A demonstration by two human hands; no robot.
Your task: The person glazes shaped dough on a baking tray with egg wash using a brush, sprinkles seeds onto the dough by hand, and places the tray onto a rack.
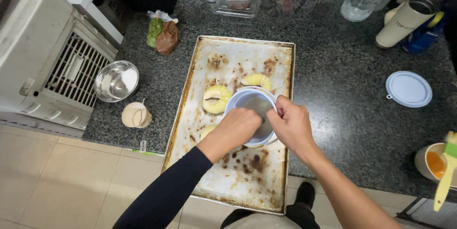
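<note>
A worn, stained baking tray (266,53) lies on the dark granite counter. Pale yellow rings of shaped dough rest on it: one ring (216,98) left of the hands, another (257,80) behind them, and a third (207,131) mostly hidden under my left hand. My left hand (236,128) and my right hand (291,123) both grip a round white-rimmed container (247,99) held above the middle of the tray. What is inside the container is unclear.
A steel bowl (116,81) and a small paper cup (136,115) sit at the left. A white lid (408,88), a tipped tumbler (404,22), a cup of orange liquid (435,162) with a brush (447,174) lie right. Jars and bags stand behind.
</note>
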